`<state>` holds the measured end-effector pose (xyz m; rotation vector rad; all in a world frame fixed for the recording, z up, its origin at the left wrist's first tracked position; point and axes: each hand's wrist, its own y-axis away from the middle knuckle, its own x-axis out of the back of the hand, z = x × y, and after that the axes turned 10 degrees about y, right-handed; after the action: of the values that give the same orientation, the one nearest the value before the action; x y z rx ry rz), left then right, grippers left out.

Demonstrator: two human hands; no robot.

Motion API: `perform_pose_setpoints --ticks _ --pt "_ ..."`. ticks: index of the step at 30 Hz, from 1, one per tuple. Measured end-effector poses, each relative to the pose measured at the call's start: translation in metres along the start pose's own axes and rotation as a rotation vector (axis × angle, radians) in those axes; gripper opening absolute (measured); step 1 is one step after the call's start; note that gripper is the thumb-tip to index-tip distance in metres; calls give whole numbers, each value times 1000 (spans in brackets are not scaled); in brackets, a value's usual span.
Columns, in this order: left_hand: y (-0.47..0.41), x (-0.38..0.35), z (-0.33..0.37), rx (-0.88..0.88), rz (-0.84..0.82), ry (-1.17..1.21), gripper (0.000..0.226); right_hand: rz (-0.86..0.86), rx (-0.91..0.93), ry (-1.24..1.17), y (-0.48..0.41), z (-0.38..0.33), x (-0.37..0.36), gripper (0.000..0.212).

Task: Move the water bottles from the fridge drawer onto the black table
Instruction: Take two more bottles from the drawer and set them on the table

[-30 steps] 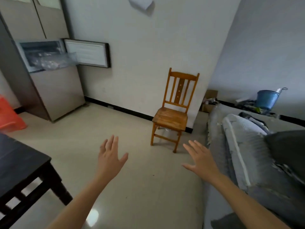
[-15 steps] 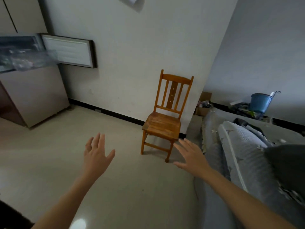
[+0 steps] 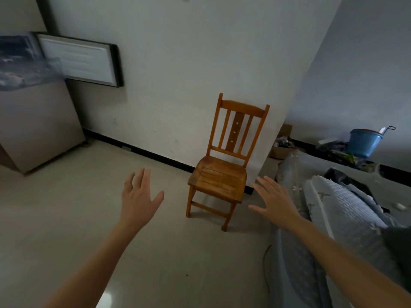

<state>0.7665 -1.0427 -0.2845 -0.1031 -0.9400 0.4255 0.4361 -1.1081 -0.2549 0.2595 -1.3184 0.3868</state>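
Note:
The fridge (image 3: 37, 121) stands at the far left, its middle door (image 3: 80, 61) swung open against the wall. A clear drawer (image 3: 24, 70) juts out of the open compartment; its contents are blurred and I cannot make out bottles. My left hand (image 3: 139, 196) hovers over the floor, fingers spread, holding nothing. My right hand (image 3: 274, 200) is stretched out just right of the chair, fingers straight and empty. The black table is out of view.
A wooden chair (image 3: 224, 172) stands against the white wall ahead. A grey sofa (image 3: 329, 230) with bedding fills the right side. A blue bucket (image 3: 363, 142) and a cardboard box (image 3: 281, 145) sit by the back wall. Pale tiled floor (image 3: 66, 218) stretches towards the fridge.
The view has swung right: the black table and an orange bag left the frame, and the fridge slid to the left edge. Both hands stay raised and empty.

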Motion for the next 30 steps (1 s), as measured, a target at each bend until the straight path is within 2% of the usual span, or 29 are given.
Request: perform_pose_setpoints --ticks 6,13,16,21,24,28,30 --pt "-58 -26 4 67 56 -43 70 -2 111 -18 -83 29 -20 73" --pt "-139 -44 22 149 217 -66 69 115 207 -78 -215 75 -12 69" --pt "-159 -45 25 205 281 -90 69 142 288 -61 -263 78 -13 75" --pt "-169 -54 11 346 315 -150 71 146 446 -86 -329 59 -32 70" --pt "-170 -50 -4 423 321 -173 72 225 534 -97 -357 33 -39 64" --pt "-187 -30 -36 510 393 -201 71 202 642 -102 -417 -7 -43 64" --pt "-197 -22 -54 533 424 -216 70 244 688 -107 -441 -27 -39 64"
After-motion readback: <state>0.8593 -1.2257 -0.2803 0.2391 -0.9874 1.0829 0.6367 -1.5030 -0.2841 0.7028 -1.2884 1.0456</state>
